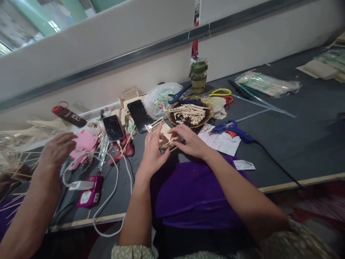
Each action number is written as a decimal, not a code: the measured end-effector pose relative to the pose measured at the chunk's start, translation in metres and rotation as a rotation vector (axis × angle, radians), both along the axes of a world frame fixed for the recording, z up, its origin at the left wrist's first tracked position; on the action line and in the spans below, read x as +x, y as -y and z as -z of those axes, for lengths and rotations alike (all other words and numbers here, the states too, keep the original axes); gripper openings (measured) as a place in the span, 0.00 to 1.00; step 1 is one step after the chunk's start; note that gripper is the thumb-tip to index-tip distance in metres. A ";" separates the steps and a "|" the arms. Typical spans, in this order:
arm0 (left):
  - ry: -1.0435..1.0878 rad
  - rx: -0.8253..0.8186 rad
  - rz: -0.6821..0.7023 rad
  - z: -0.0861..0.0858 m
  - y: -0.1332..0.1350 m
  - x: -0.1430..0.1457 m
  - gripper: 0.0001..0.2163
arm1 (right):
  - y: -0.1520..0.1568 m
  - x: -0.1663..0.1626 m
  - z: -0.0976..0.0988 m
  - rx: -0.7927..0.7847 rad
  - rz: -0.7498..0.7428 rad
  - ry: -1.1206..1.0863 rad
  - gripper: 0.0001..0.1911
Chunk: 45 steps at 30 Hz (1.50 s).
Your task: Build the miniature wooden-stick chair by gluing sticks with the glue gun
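Observation:
A small model built of thin wooden sticks (163, 130) is held between my two hands over the near part of the table. My left hand (154, 150) grips its left side, fingers bent round it. At its right front corner, my right hand (188, 141) has its thumb and fingers closed on the sticks. Just behind it sits a dark basket with a yellow rim (194, 126), filled with cut stick pieces (190, 114). Blue-handled pliers (180, 95) lie across the basket's back edge. The fingers partly cover the model.
A blue glue gun (232, 129) lies on paper at right. Two phones (113, 128), a white cable (118, 176) and a magenta power block (90, 191) are at left, near another person's hand (58, 148). A green-lidded bottle (198, 76) stands behind; purple cloth (194, 194) hangs over the front edge.

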<state>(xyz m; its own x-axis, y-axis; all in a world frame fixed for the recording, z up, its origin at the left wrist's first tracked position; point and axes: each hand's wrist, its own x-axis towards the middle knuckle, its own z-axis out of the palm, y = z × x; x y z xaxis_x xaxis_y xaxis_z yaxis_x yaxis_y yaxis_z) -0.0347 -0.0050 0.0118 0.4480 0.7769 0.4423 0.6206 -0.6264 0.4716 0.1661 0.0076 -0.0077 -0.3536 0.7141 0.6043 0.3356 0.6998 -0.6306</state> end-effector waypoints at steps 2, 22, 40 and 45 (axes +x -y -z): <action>0.001 -0.013 -0.002 0.000 0.000 -0.001 0.38 | 0.001 0.000 -0.001 -0.006 0.002 0.005 0.20; -0.040 0.023 -0.010 0.001 0.000 0.000 0.35 | 0.003 0.000 -0.004 -0.027 0.005 0.020 0.20; -0.121 0.062 -0.101 -0.005 0.004 0.016 0.37 | 0.000 -0.001 0.001 0.000 0.004 -0.010 0.20; -0.103 0.054 -0.100 -0.005 0.004 0.016 0.38 | 0.003 0.002 -0.003 0.024 0.028 -0.020 0.18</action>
